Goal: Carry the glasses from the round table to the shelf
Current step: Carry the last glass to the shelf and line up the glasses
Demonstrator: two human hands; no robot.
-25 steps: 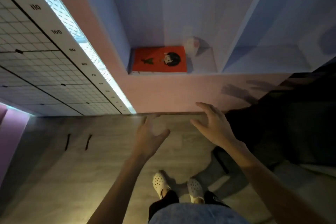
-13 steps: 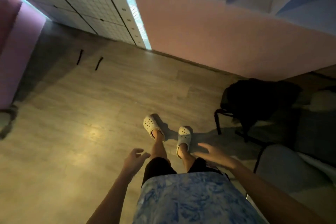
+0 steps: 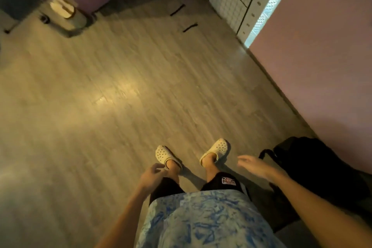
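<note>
With the left hand (image 3: 154, 175) and right hand (image 3: 254, 167) both hanging loose and empty and no glasses in view, best look up, find the round tabletop, and step clear of the black bag (image 3: 314, 167).

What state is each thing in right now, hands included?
left hand: loosely curled, holding nothing
right hand: fingers extended, holding nothing
glasses: none in view
clogs: on the person's feet
black bag: slumped beside the pink wall
</note>
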